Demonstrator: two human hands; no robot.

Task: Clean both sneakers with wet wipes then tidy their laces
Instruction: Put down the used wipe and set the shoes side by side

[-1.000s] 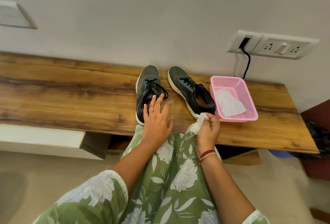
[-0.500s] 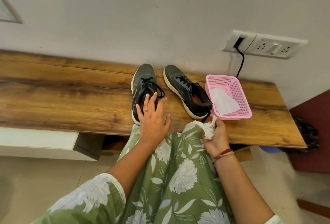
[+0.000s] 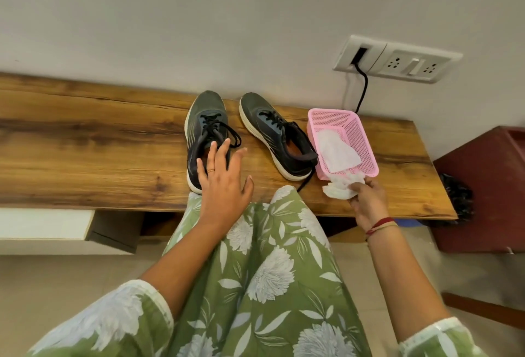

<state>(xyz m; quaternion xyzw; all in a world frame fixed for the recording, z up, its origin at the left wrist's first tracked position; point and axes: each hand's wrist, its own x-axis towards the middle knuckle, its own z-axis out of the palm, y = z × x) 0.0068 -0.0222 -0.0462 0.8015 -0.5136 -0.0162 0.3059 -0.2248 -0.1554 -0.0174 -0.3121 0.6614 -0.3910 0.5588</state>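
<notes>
Left hand [image 3: 224,183] fingers spread, holding nothing, over heel of centre sneaker [image 3: 203,126]. Second sneaker [image 3: 270,129] just right. Right hand [image 3: 368,200] pinches crumpled wipe [image 3: 338,189] at pink basket [image 3: 365,140] near edge, right side of worktop [image 3: 85,152].

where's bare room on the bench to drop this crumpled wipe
Widest: the bench left of the left sneaker, bare to the wall. A smaller patch lies right of the basket, to the bench's end, close to the right hand holding the wipe. Crowded: the right sneaker nearly touches the basket, and the left hand spreads into the gap between sneakers.
</notes>
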